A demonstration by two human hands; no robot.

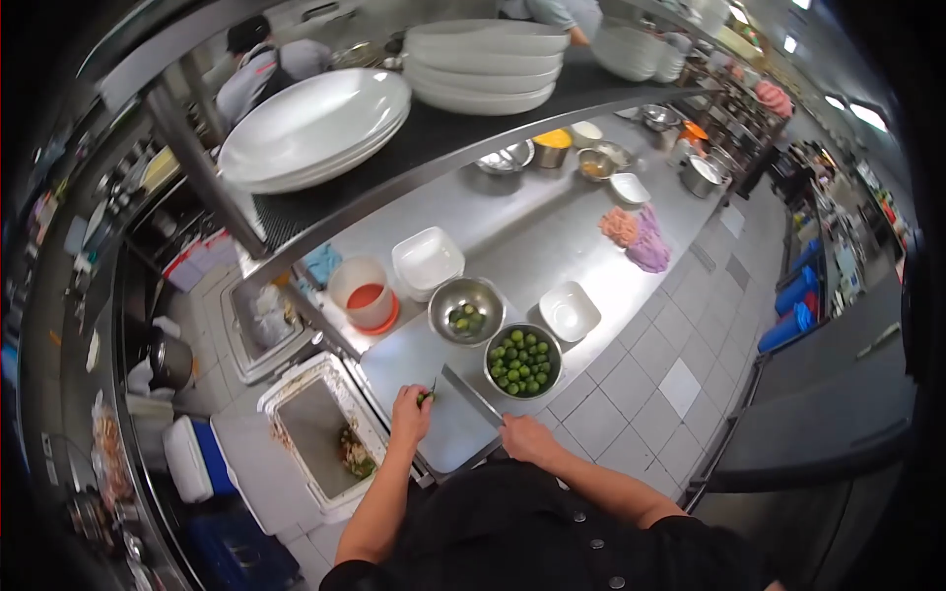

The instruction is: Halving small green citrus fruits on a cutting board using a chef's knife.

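My left hand (412, 414) is over the pale cutting board (399, 362), its fingers closed on a small green fruit or chili (424, 398) with a thin pointed end. Most of that piece is hidden by the fingers. My right hand (527, 437) grips the handle of a kitchen knife (473, 395). Its blade slants across the board, pointing away and to the left. Beyond the knife, a steel bowl (523, 361) is full of small whole green citrus fruits. A second steel bowl (467, 311), farther back, has several green pieces at its bottom.
A white square bowl (570, 311) and stacked white bowls (428, 258) stand on the steel counter (517, 244). A plastic container of red liquid (366, 292) is behind the board. Left below is an open waste bin (303, 414). Plates (318, 133) crowd the overhead shelf; a co-worker (273, 63) is beyond.
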